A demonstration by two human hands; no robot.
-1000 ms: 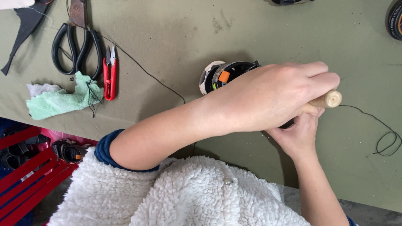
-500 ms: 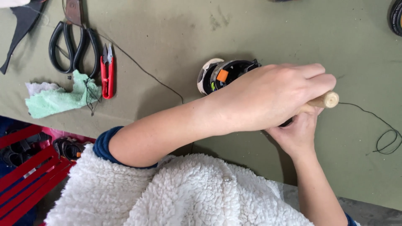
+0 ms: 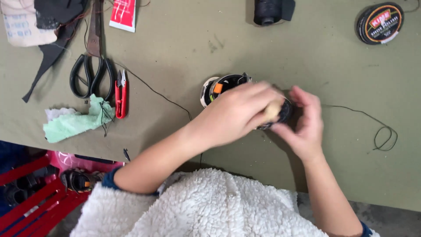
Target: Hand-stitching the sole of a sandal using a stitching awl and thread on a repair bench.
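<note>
Left hand [image 3: 239,113] clenched round a pale wooden handle [image 3: 272,109], rounded butt end poking out between thumb and forefinger, somewhat blurred. Right hand [image 3: 302,125] half curled, fingers spread loosely against the far side of the shoe [image 3: 228,85]; whether gripping or merely steadying, cannot tell. Small dark shoe, white sole edge and an orange patch inside, mostly hidden beneath both hands, lying on the olive-green table cover [image 3: 184,48], handle directly over it.

Thin dark thread [image 3: 381,131] trailing right of the shoe, ending in a loose loop. Another strand [image 3: 153,92] running left of the shoe toward red thread snips [image 3: 120,94]. Just beyond the snips, black-handled scissors [image 3: 90,72], blades dull metal. Below them, a crumpled mint-green rag [image 3: 72,125], soft and frayed. Up and right of the shoe, a black spool [image 3: 267,11]; farther right, a round flat tin [image 3: 379,23] with a dark lid. Near side of the shoe, fluffy white fleece sleeves [image 3: 210,206]. Down and left of the shoe, off the table edge, a red plastic crate [image 3: 30,197].
</note>
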